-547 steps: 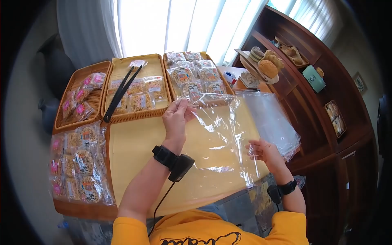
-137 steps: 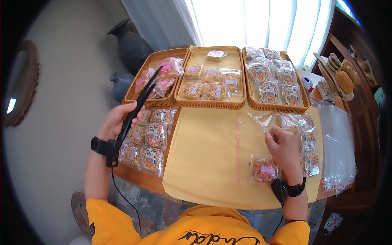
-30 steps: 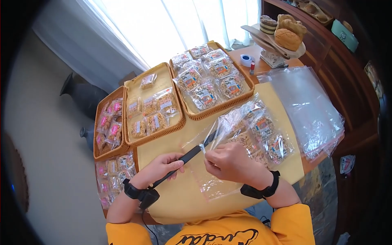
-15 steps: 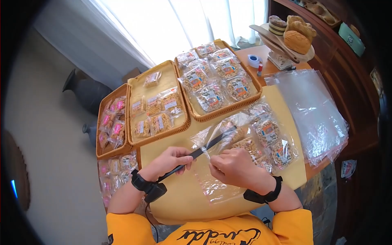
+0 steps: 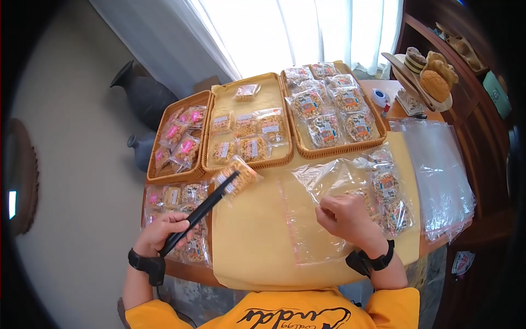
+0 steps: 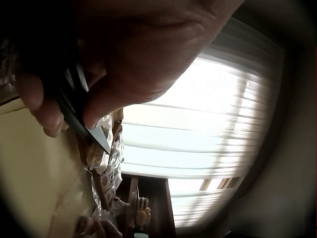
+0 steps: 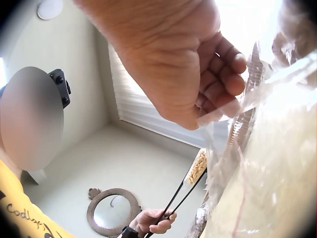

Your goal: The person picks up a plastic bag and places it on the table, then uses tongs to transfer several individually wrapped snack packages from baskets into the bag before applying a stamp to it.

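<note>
My left hand (image 5: 167, 233) grips black tongs (image 5: 200, 211), whose tips hold a clear-wrapped puffed-grain snack square (image 5: 239, 176) in front of the middle basket. In the right wrist view that square (image 7: 197, 167) sits between the two tong arms, off the table. My right hand (image 5: 348, 219) pinches the mouth edge of a large clear plastic bag (image 5: 307, 236) and lifts it. Labelled snack packs (image 5: 386, 186) lie in the bag's far right part; the hand covers some of them. In the left wrist view, fingers and thumb (image 6: 99, 106) close round the dark tongs.
Three wicker baskets stand in a row at the back: pink-labelled packs in the left one (image 5: 152, 171), grain squares in the middle one (image 5: 276, 163), more packs in the right one (image 5: 342, 152). Filled bags (image 5: 189, 247) lie at left, flat plastic bags (image 5: 441, 175) at right.
The tongs, which reached into the bag half a second ago, have swung out to the left and now hold a snack square in the air. My right hand still pinches the bag's edge.
</note>
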`<act>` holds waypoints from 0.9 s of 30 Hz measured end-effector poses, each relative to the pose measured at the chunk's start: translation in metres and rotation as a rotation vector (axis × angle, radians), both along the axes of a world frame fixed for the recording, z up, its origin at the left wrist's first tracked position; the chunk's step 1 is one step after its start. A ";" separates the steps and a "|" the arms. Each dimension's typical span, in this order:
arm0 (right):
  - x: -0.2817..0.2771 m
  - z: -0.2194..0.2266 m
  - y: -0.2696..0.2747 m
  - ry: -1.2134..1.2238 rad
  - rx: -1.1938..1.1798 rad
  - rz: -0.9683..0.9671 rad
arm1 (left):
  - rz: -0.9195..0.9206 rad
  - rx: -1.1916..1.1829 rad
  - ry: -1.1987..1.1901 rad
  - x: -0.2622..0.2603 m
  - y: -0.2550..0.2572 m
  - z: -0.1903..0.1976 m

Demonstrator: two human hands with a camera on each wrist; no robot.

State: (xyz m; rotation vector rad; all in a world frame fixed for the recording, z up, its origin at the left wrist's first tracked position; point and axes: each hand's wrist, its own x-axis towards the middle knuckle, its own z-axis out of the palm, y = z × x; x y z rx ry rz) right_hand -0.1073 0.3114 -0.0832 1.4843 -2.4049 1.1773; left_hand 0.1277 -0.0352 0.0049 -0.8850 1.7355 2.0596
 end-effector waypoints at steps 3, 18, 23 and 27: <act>-0.001 0.001 0.000 0.004 0.011 -0.001 | 0.100 0.005 0.028 -0.024 -0.017 -0.001; 0.000 -0.002 0.000 -0.017 -0.055 -0.016 | -0.077 -0.122 -0.037 -0.073 0.008 -0.013; 0.002 -0.002 0.001 -0.012 -0.098 -0.067 | -0.356 -0.082 -0.111 -0.051 0.035 0.003; 0.002 0.000 0.001 0.022 -0.173 -0.045 | -0.505 -0.116 -0.159 -0.076 0.069 -0.004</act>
